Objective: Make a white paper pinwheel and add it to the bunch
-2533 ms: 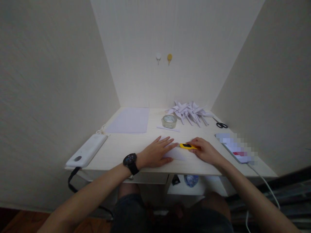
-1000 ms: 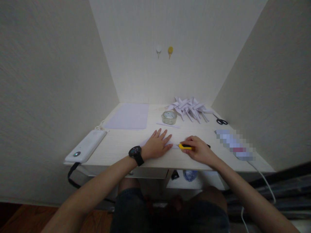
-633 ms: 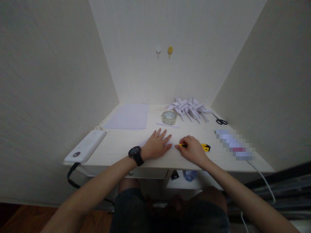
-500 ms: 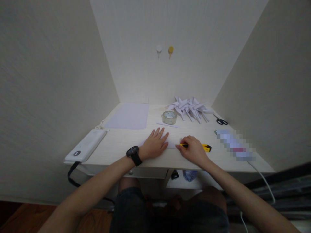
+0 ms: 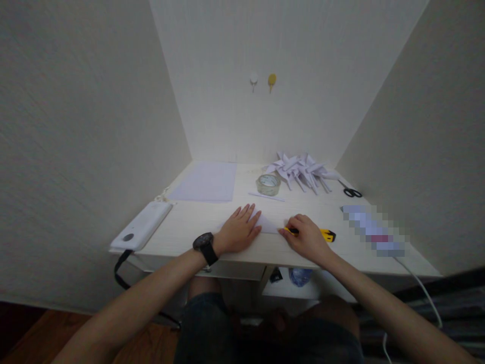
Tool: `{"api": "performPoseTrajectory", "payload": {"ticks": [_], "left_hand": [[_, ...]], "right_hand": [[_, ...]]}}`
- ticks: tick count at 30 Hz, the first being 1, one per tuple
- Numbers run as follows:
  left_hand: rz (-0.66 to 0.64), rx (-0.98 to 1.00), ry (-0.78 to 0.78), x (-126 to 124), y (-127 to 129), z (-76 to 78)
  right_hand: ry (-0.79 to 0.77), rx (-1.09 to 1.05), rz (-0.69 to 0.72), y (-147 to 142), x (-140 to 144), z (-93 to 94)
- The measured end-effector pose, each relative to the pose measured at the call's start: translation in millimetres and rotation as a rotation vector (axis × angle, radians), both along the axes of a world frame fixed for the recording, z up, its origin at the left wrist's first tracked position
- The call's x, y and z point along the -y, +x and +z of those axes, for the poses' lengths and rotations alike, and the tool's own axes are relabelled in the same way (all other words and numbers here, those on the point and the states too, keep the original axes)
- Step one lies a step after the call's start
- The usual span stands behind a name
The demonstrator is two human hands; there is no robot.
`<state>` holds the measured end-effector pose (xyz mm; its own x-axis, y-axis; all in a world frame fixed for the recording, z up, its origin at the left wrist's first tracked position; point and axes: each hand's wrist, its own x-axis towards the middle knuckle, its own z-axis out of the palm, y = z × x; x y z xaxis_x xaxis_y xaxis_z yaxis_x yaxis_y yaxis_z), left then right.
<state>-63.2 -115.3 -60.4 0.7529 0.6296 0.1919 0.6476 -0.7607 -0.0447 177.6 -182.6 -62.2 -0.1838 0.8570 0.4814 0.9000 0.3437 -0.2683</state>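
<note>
A folded piece of white paper (image 5: 268,226) lies near the front of the desk, partly covered by my left hand (image 5: 240,229). That hand rests flat on it with the fingers stretched out. My right hand (image 5: 305,236) is closed round a yellow and black utility knife (image 5: 328,235), whose rear end sticks out to the right of the palm. The knife's front end is at the right corner of the paper; whether the blade is out is too small to tell. Behind the hands lie a thin white paper stick (image 5: 265,196) and a roll of clear tape (image 5: 268,185).
Several paper pinwheels (image 5: 301,171) are heaped at the back right, with black-handled scissors (image 5: 352,192) beside them. White paper sheets (image 5: 204,182) lie at the back left. A white device (image 5: 142,226) sits at the left edge, and a blurred-out item (image 5: 373,230) lies at the right.
My left hand has shifted slightly left on the paper, showing more of it. The right hand still grips the knife at the paper's corner. The whole view has shifted slightly.
</note>
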Motion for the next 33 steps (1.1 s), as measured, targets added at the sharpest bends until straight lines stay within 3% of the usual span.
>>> {"api": "performPoseTrajectory", "payload": {"ticks": [5,13,33], "left_hand": [[0.004,-0.002,0.015,2,-1,1.0],[-0.007,0.021,-0.003,2,-1,2.1],[0.000,-0.002,-0.034,4,-1,6.7]], "right_hand": [[-0.013,-0.023,0.077,6,1,0.1],[-0.117,-0.130,0.349,26,-1,8.6],[-0.238,-0.147,0.489,43,-20,17.1]]}}
